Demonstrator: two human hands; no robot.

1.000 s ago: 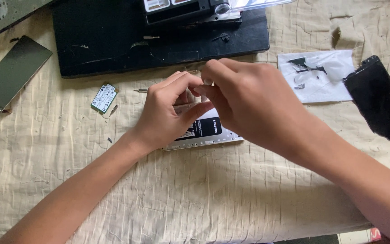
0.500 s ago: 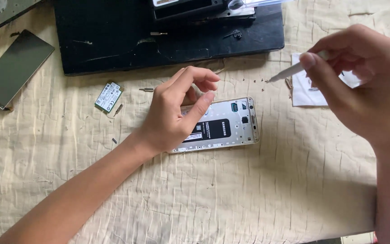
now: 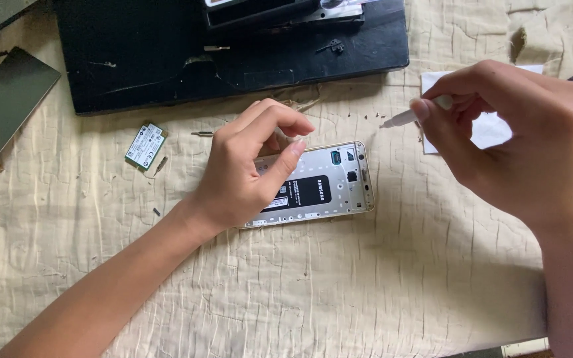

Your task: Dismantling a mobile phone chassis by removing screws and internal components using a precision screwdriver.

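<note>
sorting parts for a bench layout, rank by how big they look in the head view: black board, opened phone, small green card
1. black board, cut off by the frame
2. opened phone, partly under the left hand
3. small green card

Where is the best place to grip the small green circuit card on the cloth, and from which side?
Take the small green circuit card by its two long edges, coming from above. It lies flat on the cream cloth, so only its thin edges offer a hold. A loose screw lies by its lower right corner, so pinching nearer the upper end seems safer. Both hands are busy elsewhere.
</note>
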